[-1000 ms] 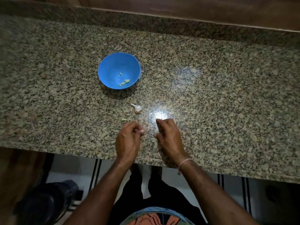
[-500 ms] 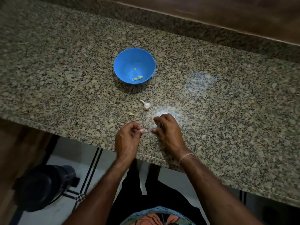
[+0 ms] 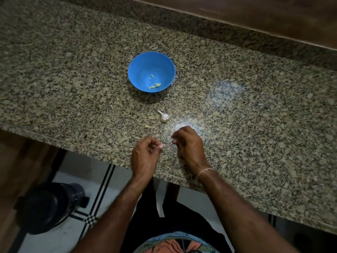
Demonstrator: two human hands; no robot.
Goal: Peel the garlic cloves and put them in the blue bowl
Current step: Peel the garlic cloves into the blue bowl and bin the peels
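Left hand (image 3: 145,156) and right hand (image 3: 189,145): fingers curled on both, tips close together, just inside the tabletop (image 3: 255,125) front edge (cannot tell if anything is pinched). Open speckled granite all round. Small garlic bulb (image 3: 164,117) and 1 loose clove (image 3: 147,126) lie just ahead. The smooth round blue bowl (image 3: 140,70) farther back holds peeled cloves (image 3: 157,85).

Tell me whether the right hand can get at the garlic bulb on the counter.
Probably yes: the garlic bulb lies just beyond the right hand on the counter, nothing between them.
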